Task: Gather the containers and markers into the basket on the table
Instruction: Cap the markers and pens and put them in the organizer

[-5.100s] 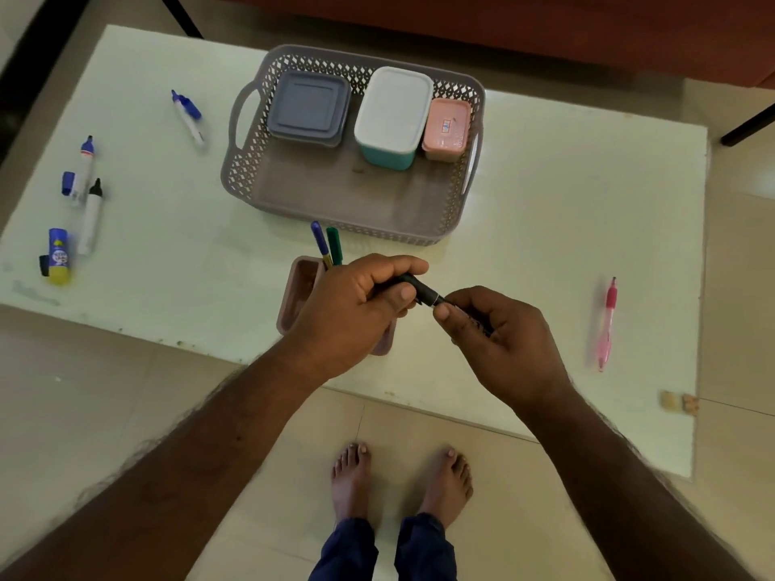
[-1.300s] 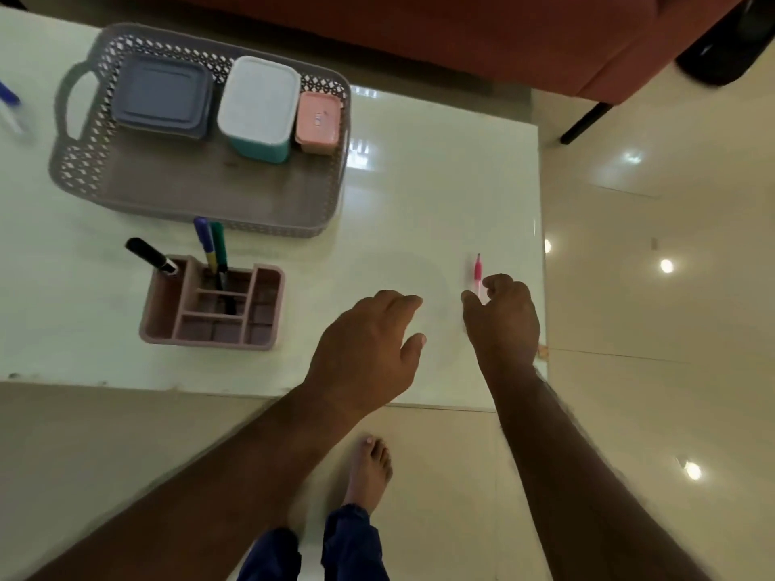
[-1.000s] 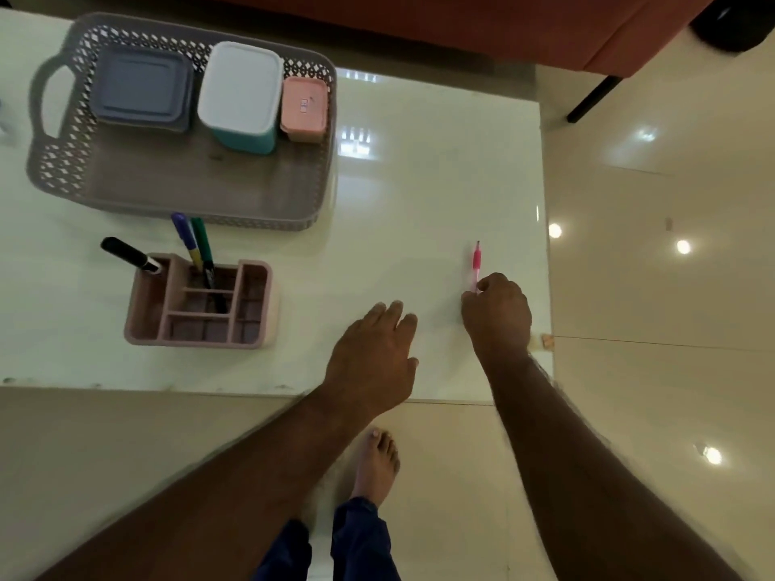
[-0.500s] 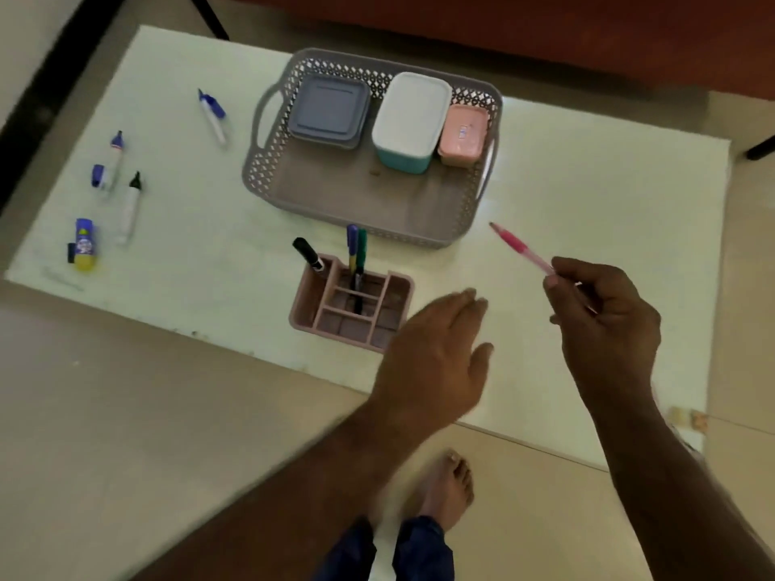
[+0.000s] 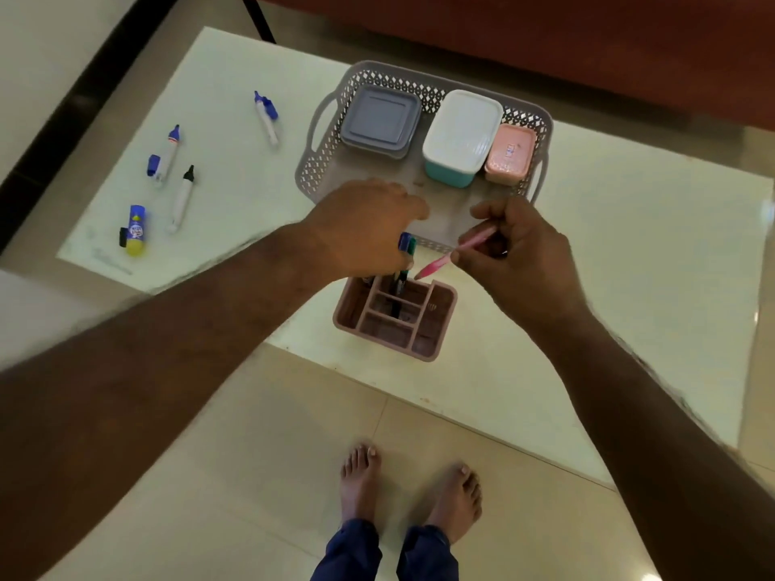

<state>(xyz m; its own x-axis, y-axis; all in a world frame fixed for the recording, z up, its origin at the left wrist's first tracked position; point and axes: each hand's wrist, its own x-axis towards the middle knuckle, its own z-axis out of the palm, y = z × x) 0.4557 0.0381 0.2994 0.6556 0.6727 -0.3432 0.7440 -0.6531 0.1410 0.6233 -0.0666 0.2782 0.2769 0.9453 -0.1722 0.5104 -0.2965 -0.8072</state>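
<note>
Head view: my right hand point(image 5: 516, 262) pinches the pink pen point(image 5: 455, 254), tip angled over the pink organizer point(image 5: 396, 318). My left hand point(image 5: 365, 228) hovers loose-fingered, holding nothing, before the grey basket point(image 5: 323, 169).

I see a grey plastic basket point(image 5: 323, 161) with a lattice wall, and a matt pink plastic organizer point(image 5: 436, 329). The pale table point(image 5: 629, 253) looks smooth and glossy.
</note>
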